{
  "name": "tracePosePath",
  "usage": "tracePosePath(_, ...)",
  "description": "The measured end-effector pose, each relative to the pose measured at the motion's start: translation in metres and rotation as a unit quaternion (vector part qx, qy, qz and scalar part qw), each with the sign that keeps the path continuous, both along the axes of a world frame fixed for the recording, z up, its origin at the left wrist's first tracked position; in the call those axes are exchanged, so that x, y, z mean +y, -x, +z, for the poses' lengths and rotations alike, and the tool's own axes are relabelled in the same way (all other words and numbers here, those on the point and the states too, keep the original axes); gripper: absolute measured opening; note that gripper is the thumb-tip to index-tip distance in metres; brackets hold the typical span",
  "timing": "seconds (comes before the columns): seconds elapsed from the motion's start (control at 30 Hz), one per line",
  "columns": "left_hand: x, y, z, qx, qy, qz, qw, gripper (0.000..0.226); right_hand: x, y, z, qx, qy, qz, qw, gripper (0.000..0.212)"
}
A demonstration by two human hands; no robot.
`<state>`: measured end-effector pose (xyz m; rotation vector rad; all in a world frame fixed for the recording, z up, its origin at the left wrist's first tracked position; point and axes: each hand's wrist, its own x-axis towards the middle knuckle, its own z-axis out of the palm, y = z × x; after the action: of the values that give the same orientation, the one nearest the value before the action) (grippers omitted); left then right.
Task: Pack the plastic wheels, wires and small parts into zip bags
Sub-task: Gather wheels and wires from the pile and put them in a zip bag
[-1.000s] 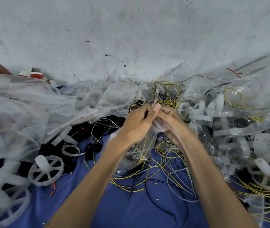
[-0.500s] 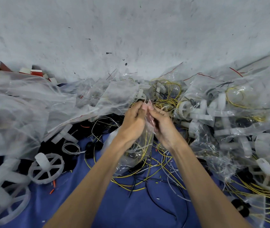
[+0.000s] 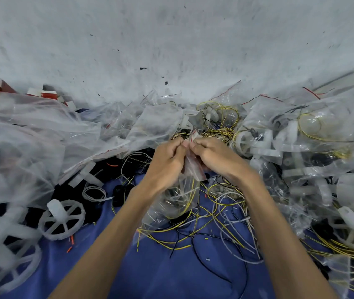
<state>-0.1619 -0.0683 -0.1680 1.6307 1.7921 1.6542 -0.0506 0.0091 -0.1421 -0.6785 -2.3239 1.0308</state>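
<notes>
Pinching the red-striped mouth of the zip bag between them, our left hand and right hand have curled tighter than half a second ago; its yellow wires hang just below the hands. We judge sealing under way, this bag nearly packed.

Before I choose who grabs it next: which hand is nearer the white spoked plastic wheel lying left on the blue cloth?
Left. The left hand pinches the clear zip bag right of the wheel; the right hand pinches it farther right.
</notes>
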Motion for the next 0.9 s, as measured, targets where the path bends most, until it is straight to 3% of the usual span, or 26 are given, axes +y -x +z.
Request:
tracePosePath(0.1, -0.003, 0.000, 0.006, 0.018, -0.013, -0.006, 1.000, 0.030, -0.004, -0.002, -0.004, 0.093, 0.112, 0.072, 0.987, 0.032)
tracePosePath(0.2, -0.001, -0.004, 0.011, -0.039, -0.059, -0.018, 0.997, 0.035, -0.011, 0.006, -0.013, 0.254, 0.234, 0.114, 0.932, 0.023)
tracePosePath(0.33, 0.004, -0.002, 0.002, -0.198, -0.081, -0.029, 0.976, 0.032, -0.014, 0.020, -0.023, 0.352, 0.345, 0.138, 0.859, 0.028)
tracePosePath(0.4, 0.003, 0.007, 0.006, -0.324, -0.104, -0.006, 0.940, 0.035, -0.010, 0.019, -0.025, 0.393, 0.403, 0.124, 0.817, 0.035)
tracePosePath(0.47, -0.004, 0.023, 0.013, -0.381, -0.146, 0.037, 0.912, 0.038, 0.001, 0.007, -0.028, 0.411, 0.397, 0.090, 0.816, 0.046)
tracePosePath(0.5, -0.009, 0.030, 0.017, -0.343, -0.149, 0.053, 0.926, 0.039, 0.008, -0.001, -0.028, 0.391, 0.357, 0.066, 0.846, 0.050)
tracePosePath(0.57, -0.019, 0.034, 0.024, -0.173, -0.111, 0.064, 0.977, 0.038, 0.018, -0.016, -0.027, 0.281, 0.244, 0.012, 0.928, 0.046)
tracePosePath(0.63, -0.023, 0.026, 0.029, -0.024, -0.066, 0.040, 0.997, 0.033, 0.022, -0.022, -0.022, 0.166, 0.122, -0.061, 0.977, 0.034)
tracePosePath(0.67, -0.023, 0.020, 0.032, 0.028, -0.055, 0.030, 0.998, 0.032, 0.018, -0.023, -0.017, 0.147, 0.052, -0.111, 0.982, 0.025)
tracePosePath(0.73, -0.021, 0.005, 0.038, 0.102, -0.047, 0.009, 0.994, 0.036, 0.006, -0.025, 0.000, 0.206, -0.098, -0.165, 0.959, 0.006)
tracePosePath(0.8, -0.019, -0.007, 0.042, 0.153, -0.053, -0.017, 0.987, 0.038, -0.001, -0.031, 0.021, 0.197, -0.205, -0.099, 0.954, 0.012)
tracePosePath(0.87, -0.017, -0.016, 0.046, 0.187, -0.064, -0.023, 0.980, 0.034, -0.006, -0.033, 0.032, -0.019, -0.185, 0.020, 0.982, 0.016)
tracePosePath(0.9, -0.015, -0.020, 0.049, 0.195, -0.068, -0.031, 0.978, 0.034, -0.008, -0.033, 0.032, -0.145, -0.174, 0.071, 0.971, 0.012)
